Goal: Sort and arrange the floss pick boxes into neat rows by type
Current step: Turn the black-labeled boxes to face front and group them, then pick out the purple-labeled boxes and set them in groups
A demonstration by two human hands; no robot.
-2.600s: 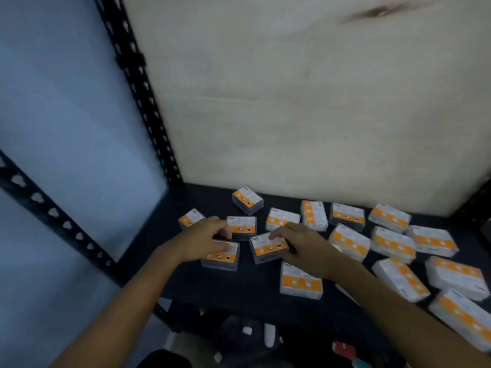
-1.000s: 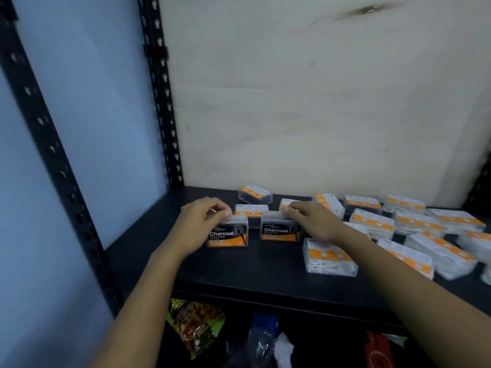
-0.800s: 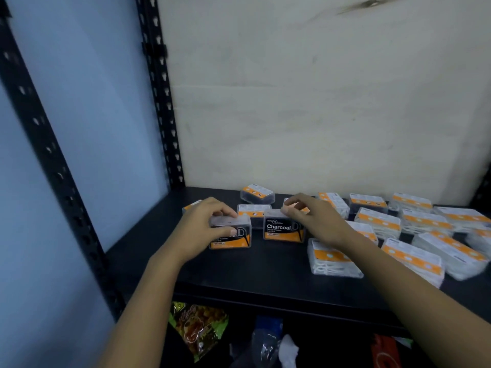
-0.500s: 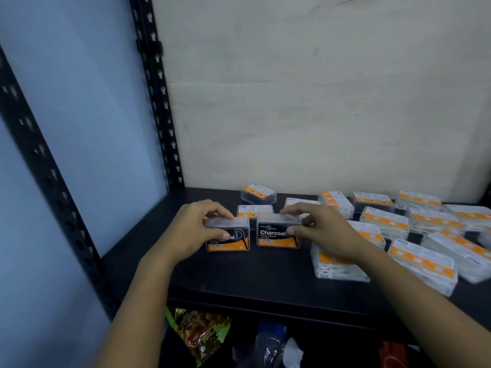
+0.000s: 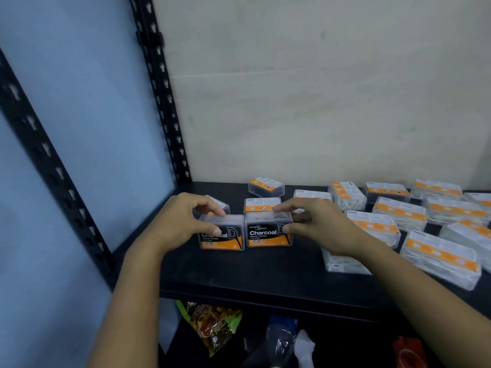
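Note:
Two small clear boxes labelled "Charcoal" stand upright side by side near the front left of the black shelf [image 5: 265,274]. My left hand [image 5: 183,224] pinches the left charcoal box [image 5: 225,241] between thumb and fingers. My right hand [image 5: 316,225] grips the right charcoal box [image 5: 267,235] the same way. Behind them several small boxes lie flat, one [image 5: 261,204] right behind and one [image 5: 266,185] near the wall. Larger white floss pick boxes with orange bands, such as one [image 5: 441,257], lie scattered across the right half.
A black perforated upright [image 5: 159,88] stands at the back left corner, another [image 5: 47,160] at the front left. A pale board closes the back. Below the shelf lie a snack bag [image 5: 212,325] and a clear bottle [image 5: 281,341].
Both hands tipped two flat boxes upright so their "Charcoal" fronts face me, then drew them together until they stand side by side. The view dropped lower.

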